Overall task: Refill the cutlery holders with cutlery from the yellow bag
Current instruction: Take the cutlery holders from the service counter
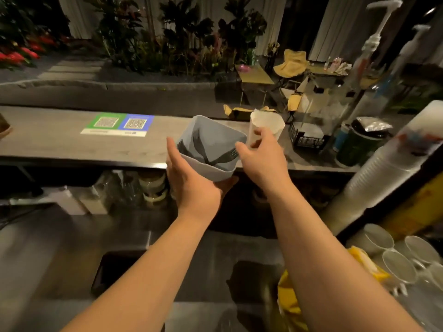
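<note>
Dim grey counter, pale curtains, dark plants

Grey holder — black forks; white holder; yellow bag; green-blue QR sign.

A green-and-blue QR sign lies flat mid-tabletop; stacked plastic cups lean at its right edge, beside pump bottles.

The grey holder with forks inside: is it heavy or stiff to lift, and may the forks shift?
Probably light: the left hand holds the grey holder up from beneath. Its walls keep their shape, so it is likely stiff. It is tilted and the few forks lean loosely, so they may slide.
</note>
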Motion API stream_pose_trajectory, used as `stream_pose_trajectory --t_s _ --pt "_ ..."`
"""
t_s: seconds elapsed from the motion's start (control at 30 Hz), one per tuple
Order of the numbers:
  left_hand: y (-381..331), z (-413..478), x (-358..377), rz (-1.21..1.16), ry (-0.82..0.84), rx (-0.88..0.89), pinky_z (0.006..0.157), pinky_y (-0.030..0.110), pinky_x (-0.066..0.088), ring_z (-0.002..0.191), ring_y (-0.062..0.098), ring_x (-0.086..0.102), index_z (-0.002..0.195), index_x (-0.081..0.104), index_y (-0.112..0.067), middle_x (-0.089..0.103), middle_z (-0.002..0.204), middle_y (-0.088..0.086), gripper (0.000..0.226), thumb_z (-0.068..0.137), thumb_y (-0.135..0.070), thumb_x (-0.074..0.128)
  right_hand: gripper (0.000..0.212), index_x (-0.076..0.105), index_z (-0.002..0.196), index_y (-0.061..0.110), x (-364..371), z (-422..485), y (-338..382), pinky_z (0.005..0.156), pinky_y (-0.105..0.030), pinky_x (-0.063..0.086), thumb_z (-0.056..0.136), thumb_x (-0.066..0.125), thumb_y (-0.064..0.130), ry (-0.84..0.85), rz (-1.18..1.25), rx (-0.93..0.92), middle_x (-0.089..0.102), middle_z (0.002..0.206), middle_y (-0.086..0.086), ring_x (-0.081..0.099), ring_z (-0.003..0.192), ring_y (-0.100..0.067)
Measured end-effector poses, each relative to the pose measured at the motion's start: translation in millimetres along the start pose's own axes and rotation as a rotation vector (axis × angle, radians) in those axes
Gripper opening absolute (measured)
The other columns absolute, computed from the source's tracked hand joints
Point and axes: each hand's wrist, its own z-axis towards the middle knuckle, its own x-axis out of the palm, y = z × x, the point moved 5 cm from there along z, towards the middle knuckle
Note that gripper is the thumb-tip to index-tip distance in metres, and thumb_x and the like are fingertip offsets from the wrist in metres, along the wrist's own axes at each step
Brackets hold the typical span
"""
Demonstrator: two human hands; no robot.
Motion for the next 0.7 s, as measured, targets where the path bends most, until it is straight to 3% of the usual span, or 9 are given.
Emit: stream_pose_trajectory --t_s 0.07,0.13,0.2,0.3,0.4,0.47,0.57,0.7 --pt "9.6 -14.9 -0.5 0.025 0.077 -0.075 0.122 0.048 0.029 0.152 0.018 0.012 0.153 -0.018 -0.045 0.003 0.161 -0.017 0.147 0.061 -0.028 0.096 0.003 0.06 0.096 0.031 9.2 -13.5 -17.7 0.082 -0.042 0.061 0.095 0.062 0.03 0.103 0.031 0.078 0.066 0.098 0.005 0.066 0.086 -0.014" --pt "23.0 -37.6 -7.1 0.066 0.146 -0.125 0.121 0.045 0.029 0.151 0.02 0.014 0.154 -0.012 -0.043 0.006 0.161 -0.012 0.145 0.06 -0.033 0.097 0.011 0.062 0.081 0.03 19.6 -24.0 -33.9 0.074 -0.046 0.062 0.091 0.062 0.026 0.127 -0.045 0.064 0.071 0.088 0.0 0.07 0.08 -0.023" --pt "42.7 -53.5 -18.3 0.072 0.203 -0.214 0.119 0.041 0.032 0.148 0.02 0.021 0.158 0.002 -0.033 0.015 0.158 -0.007 0.131 0.065 -0.047 0.092 0.01 0.07 0.092 0.023 34.4 -36.2 -52.2 0.071 -0.042 0.062 0.086 0.062 0.022 0.182 -0.167 0.064 0.072 0.088 -0.004 0.07 0.078 -0.025" --pt "75.7 -75.3 -41.9 0.036 0.216 -0.427 0.107 0.045 0.046 0.13 0.021 0.045 0.154 0.028 -0.025 0.038 0.147 0.0 0.09 0.083 -0.06 0.071 0.017 0.07 0.1 0.017 64.2 -58.3 -86.7 0.071 -0.042 0.062 0.084 0.065 0.02 0.292 -0.306 0.111 0.072 0.093 -0.007 0.07 0.08 -0.026" --pt "110.3 -96.0 -62.5 0.165 0.263 -0.594 0.093 0.047 0.053 0.1 0.019 0.058 0.125 0.056 -0.021 0.059 0.121 0.002 0.042 0.1 -0.054 0.048 0.021 0.068 0.109 0.014 97.2 -93.2 -120.4 0.075 -0.044 0.062 0.088 0.066 0.015 0.41 -0.322 0.166 0.07 0.1 -0.008 0.069 0.086 -0.025" --pt "134.5 -107.5 -68.6 0.159 0.324 -0.738 0.098 0.048 0.051 0.104 0.023 0.059 0.122 0.058 -0.02 0.061 0.121 0.004 0.046 0.103 -0.055 0.035 0.026 0.065 0.116 0.012 113.8 -113.1 -141.6 0.077 -0.038 0.059 0.09 0.063 0.01 0.464 -0.341 0.191 0.068 0.108 -0.01 0.067 0.094 -0.028" --pt "165.8 -125.5 -73.1 0.03 0.327 -0.976 0.103 0.049 0.049 0.122 0.03 0.055 0.141 0.052 -0.019 0.056 0.137 0.008 0.062 0.103 -0.061 0.028 0.028 0.063 0.121 0.009 133.2 -137.4 -164.7 0.072 -0.031 0.047 0.093 0.06 0.009 0.518 -0.349 0.217 0.067 0.116 -0.012 0.065 0.101 -0.029" --pt "194.0 -138.3 -73.0 0.039 0.387 -1.086 0.099 0.046 0.055 0.122 0.029 0.057 0.141 0.051 -0.02 0.057 0.137 0.01 0.062 0.102 -0.063 0.029 0.03 0.061 0.127 0.013 152.5 -151.3 -181.1 0.072 -0.027 0.047 0.097 0.061 0.014 0.549 -0.327 0.234 0.067 0.12 -0.009 0.065 0.101 -0.023"
